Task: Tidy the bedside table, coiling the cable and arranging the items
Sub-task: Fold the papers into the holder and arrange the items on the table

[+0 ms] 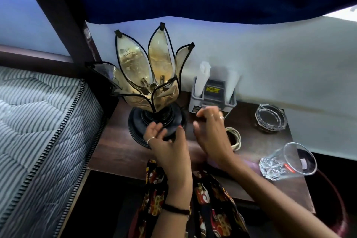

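A lotus-shaped glass lamp (152, 75) stands on a round black base (139, 121) at the back left of the dark wooden bedside table (119, 152). My left hand (164, 141) rests against the front of that base, fingers spread and curled around its edge. My right hand (210, 131) hovers just right of the lamp, blurred, fingers apart, in front of a grey holder. A coiled pale cable (234, 138) lies on the table beside my right wrist, partly hidden by the hand.
The grey holder (212, 98) with white tissue stands against the wall. A glass ashtray (270, 118) sits at the back right and a drinking glass (287, 160) near the right front edge. A striped mattress (38, 121) borders the table's left side.
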The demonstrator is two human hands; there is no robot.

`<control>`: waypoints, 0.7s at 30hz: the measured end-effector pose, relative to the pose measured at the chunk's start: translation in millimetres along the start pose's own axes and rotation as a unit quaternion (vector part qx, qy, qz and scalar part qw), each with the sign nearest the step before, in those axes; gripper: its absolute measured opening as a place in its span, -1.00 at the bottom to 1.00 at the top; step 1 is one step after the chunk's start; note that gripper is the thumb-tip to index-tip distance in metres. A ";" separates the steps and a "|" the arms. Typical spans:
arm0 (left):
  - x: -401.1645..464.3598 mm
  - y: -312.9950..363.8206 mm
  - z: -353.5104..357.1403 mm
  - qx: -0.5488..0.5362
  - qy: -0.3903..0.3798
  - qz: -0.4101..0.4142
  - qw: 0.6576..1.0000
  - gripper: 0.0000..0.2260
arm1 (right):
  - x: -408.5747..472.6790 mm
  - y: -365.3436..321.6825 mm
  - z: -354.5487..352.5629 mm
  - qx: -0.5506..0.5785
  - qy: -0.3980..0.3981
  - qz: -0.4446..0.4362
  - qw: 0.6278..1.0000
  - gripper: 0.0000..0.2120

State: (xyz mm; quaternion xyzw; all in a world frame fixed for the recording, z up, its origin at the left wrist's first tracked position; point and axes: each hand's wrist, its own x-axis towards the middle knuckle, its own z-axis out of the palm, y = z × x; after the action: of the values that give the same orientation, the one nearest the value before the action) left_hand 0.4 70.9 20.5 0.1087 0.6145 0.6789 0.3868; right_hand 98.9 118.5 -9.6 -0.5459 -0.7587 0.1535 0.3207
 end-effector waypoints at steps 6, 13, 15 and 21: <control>54.9 24.0 -6.9 0.054 -0.077 0.148 0.985 0.01 | -21.3 -1.2 33.0 0.026 -0.240 0.059 0.969 -0.30; 74.3 34.5 -9.1 0.052 -0.114 0.186 0.974 -0.15 | -17.4 0.7 55.0 0.005 -0.284 0.036 0.958 -0.30; 75.4 34.7 -7.9 0.056 -0.121 0.187 0.973 -0.14 | -15.1 0.2 54.7 0.006 -0.284 0.033 0.958 -0.33; 87.0 38.8 -2.0 0.065 -0.126 0.210 0.967 -0.13 | 0.0 -6.2 58.4 0.024 -0.285 0.038 0.957 -0.37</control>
State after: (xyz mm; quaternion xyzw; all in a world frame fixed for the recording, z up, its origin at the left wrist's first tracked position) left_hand -75.0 128.8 27.2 0.3446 0.5672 0.6843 0.3021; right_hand 56.1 123.1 -49.6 -0.4998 -0.7936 0.3329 0.0982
